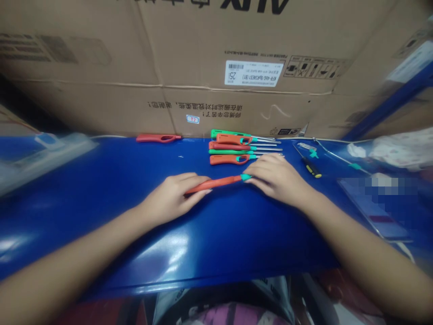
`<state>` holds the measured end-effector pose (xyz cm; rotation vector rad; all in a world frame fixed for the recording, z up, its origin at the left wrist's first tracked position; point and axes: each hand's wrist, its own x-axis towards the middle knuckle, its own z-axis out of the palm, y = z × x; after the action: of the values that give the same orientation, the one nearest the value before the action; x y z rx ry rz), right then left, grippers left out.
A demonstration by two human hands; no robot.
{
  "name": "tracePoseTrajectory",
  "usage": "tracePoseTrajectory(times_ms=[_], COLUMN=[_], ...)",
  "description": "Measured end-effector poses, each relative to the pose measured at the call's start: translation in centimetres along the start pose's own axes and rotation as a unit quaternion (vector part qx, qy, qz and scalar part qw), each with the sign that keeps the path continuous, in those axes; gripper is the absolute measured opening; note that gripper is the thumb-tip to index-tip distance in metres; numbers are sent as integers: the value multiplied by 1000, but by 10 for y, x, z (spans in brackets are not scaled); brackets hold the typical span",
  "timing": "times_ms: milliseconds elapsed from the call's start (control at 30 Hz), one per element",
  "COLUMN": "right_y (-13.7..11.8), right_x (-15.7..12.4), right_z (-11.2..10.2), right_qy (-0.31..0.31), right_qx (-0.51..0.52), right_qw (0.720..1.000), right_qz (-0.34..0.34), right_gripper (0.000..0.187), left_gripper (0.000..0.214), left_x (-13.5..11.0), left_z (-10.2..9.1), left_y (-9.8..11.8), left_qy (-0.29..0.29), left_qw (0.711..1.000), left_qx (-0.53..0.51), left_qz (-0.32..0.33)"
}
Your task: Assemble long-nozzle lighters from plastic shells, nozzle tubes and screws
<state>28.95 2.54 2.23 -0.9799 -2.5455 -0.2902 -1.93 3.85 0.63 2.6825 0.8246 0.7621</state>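
Between my two hands is an orange gas lighter (pixel 221 182) with a green collar, held a little above the blue table. My left hand (pixel 174 194) is closed around its handle end, thumb in front and fingers behind. My right hand (pixel 275 178) is closed at the green collar and covers whatever part of the lighter extends beyond it. Just behind, several long-nosed lighters in orange, red and green lie in a stack, among them an orange lighter (pixel 225 160) nearest my hands. A red lighter body (pixel 155 138) without a visible metal tube lies farther left.
A large cardboard box (pixel 189 58) walls off the back of the blue table (pixel 142 257). On the right are a yellow-and-black screwdriver (pixel 311 168), a phone-like flat object (pixel 375 212) and a white cloth or bag (pixel 402 146). A blurred pale object (pixel 50 153) lies left.
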Motion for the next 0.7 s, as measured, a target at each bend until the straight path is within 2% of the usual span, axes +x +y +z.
tracePoseTrajectory(times_ms=[133, 233, 300, 400, 467, 533, 600, 700], right_y=[-16, -19, -20, -22, -24, -25, -24, -22], right_x=[1, 0, -1, -2, -2, -1, -1, -1], right_z=[9, 13, 13, 10, 8, 8, 8, 11], right_qy=[-5, 10, 32, 61, 73, 76, 69, 56], right_qx=[26, 40, 43, 37, 32, 29, 33, 49], right_qw=[998, 996, 995, 993, 991, 991, 991, 992], right_qz=[-61, -73, -83, -98, -106, -110, -109, -101], right_gripper=[23, 22, 19, 15, 15, 14, 14, 14], left_gripper=[25, 23, 27, 39, 44, 46, 43, 31], left_x=[-2, -1, 2, 5, 6, 6, 5, 4], left_z=[4, 5, 4, 4, 5, 6, 7, 9], left_y=[12, 20, 22, 21, 18, 16, 16, 19], left_qy=[-12, -30, -50, -98, -130, -146, -136, -93], left_qw=[999, 984, 953, 878, 827, 798, 807, 866], left_qx=[-45, -147, -243, -385, -452, -484, -475, -404], left_qz=[-13, -94, -171, -267, -308, -328, -324, -278])
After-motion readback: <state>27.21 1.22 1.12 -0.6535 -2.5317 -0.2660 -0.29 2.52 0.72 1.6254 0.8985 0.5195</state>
